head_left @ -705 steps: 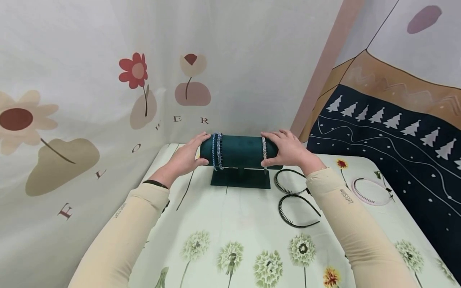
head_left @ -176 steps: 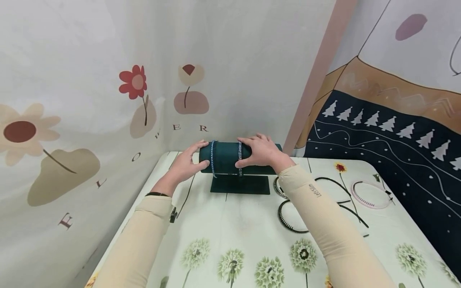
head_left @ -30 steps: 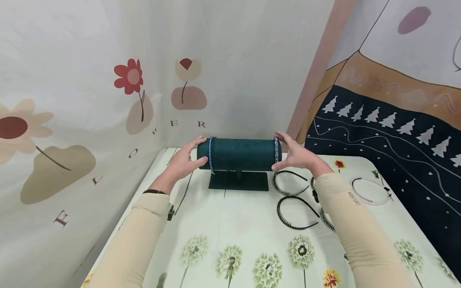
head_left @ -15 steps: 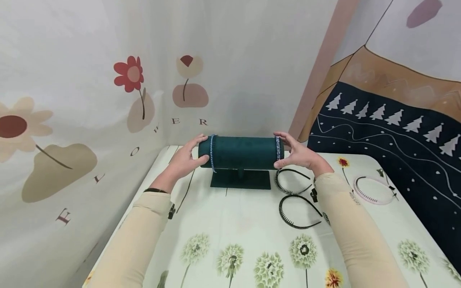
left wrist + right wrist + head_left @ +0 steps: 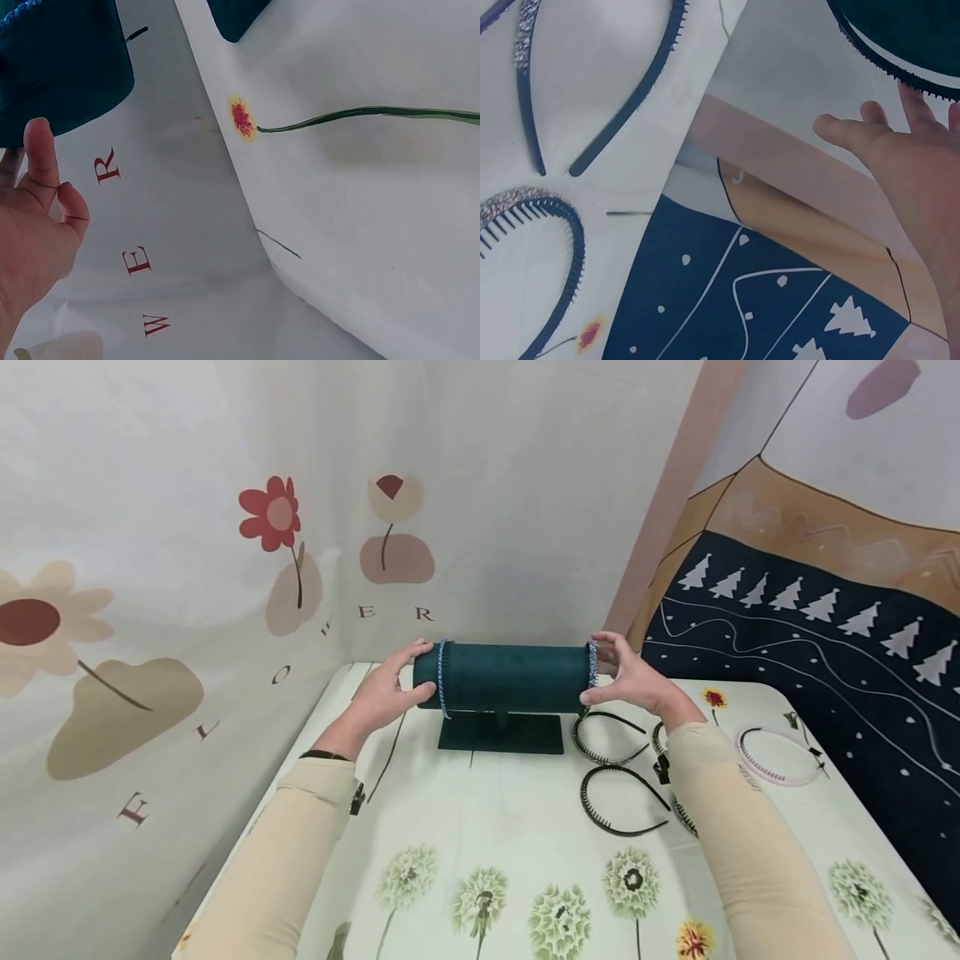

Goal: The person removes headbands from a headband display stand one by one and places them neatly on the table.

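A dark green velvet display roll (image 5: pixel 513 678) stands on its flat base (image 5: pixel 501 734) at the back of the table. My left hand (image 5: pixel 386 689) holds the roll's left end, thumb in front and fingers over the top. Beside it, a blue braided headband (image 5: pixel 441 681) sits around the roll. At the right end, my right hand (image 5: pixel 637 683) pinches a glittery toothed headband (image 5: pixel 592 667) between thumb and fingers. In the right wrist view, a pale gap shows between this headband (image 5: pixel 900 73) and the green roll. The left wrist view shows the left hand (image 5: pixel 34 232) against the roll's end.
Right of the base lie a glittery black headband (image 5: pixel 583 752) and a plain black headband (image 5: pixel 592 814). Another headband (image 5: pixel 684 817) is partly hidden by my right forearm. A pink headband (image 5: pixel 752 763) lies farther right. A fabric wall (image 5: pixel 525 527) rises behind the table.
My right hand has drawn the glittery headband rightward from mid-roll to the roll's right edge. Earlier, it held a silver headband there. The left hand stays in place.
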The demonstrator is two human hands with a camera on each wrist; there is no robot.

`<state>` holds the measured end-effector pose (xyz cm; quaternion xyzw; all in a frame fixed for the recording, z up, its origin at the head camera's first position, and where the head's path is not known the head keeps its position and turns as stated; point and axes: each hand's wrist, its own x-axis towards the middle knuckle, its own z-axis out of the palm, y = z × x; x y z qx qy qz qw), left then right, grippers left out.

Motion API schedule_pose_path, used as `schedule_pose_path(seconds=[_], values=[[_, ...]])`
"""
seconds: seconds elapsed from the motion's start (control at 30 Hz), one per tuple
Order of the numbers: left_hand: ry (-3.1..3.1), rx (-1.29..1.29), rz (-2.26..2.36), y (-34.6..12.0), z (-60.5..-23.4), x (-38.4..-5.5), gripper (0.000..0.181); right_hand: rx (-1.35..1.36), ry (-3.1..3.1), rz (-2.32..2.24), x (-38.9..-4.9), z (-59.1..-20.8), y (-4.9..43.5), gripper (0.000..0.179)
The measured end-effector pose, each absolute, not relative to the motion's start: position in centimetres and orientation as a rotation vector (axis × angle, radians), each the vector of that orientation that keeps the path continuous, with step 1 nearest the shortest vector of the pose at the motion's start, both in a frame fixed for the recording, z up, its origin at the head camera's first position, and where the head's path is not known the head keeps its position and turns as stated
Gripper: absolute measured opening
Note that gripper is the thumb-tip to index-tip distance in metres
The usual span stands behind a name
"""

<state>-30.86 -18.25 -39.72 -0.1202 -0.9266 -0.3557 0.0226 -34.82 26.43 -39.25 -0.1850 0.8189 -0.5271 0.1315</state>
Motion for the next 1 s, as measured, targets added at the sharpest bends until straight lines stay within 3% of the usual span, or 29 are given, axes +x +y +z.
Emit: schedule_pose_path(seconds=[0.27, 0.57, 1.0], values=[[-2.876, -0.384, -1.095, -18.2, -39.6, -30.9, 0.071, -0.44, 2.527, -1.517, -33.7, -39.1, 28.6, 0.102], [-2.882, -0.368, -1.1, -18.4, -39.6, -30.7, 0.072, -0.477, 2.637, -1.496, -32.0, -38.5, 31.1, 0.106], [-2.883, -0.367, -1.098, -18.3, -39.6, -30.8, 0.072, -0.523, 2.99, -0.899, -29.5, -37.6, 33.6, 0.113]])
